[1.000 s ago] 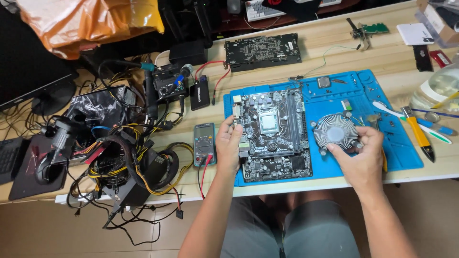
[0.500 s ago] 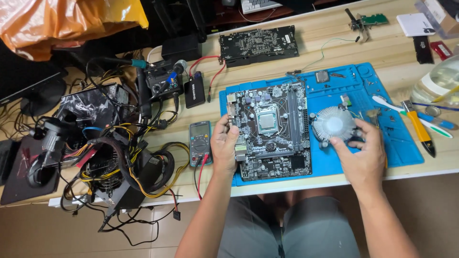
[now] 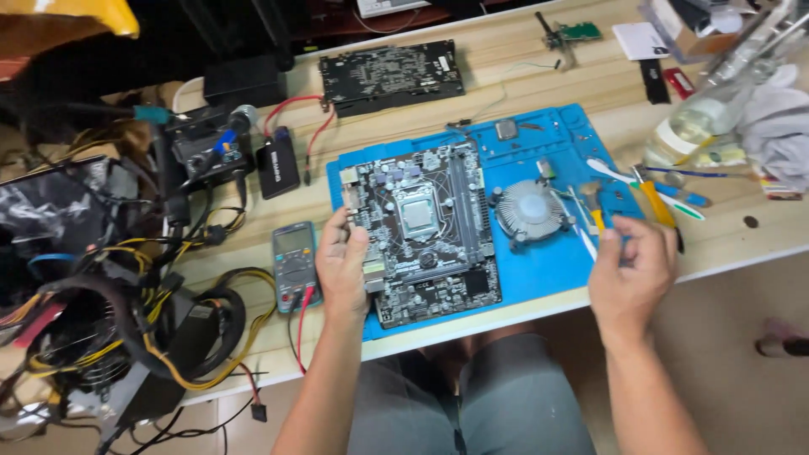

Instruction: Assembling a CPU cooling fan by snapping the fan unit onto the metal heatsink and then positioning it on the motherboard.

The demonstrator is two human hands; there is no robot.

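Observation:
A dark motherboard (image 3: 425, 232) with a silver processor socket lies on a blue work mat (image 3: 548, 270). My left hand (image 3: 341, 265) grips the board's left edge, thumb on top. To the right of the board a round silver cooler (image 3: 529, 211) rests on the mat by itself. My right hand (image 3: 632, 270) hovers past the cooler at the mat's right edge. Its fingers are loosely spread and hold nothing. It is nearest a yellow-handled tool (image 3: 656, 202) and a thin white tool (image 3: 585, 241).
A multimeter (image 3: 294, 263) with a red lead lies left of my left hand. Tangled cables and a power supply (image 3: 126, 320) fill the left side. A graphics card (image 3: 392, 76) lies at the back. A clear bottle (image 3: 704, 118) and a grey cloth (image 3: 779, 118) are at right.
My right hand has let go of the cooler, which now lies on the mat, and moved right toward the tools. My left hand stays on the board's edge. The view moved closer.

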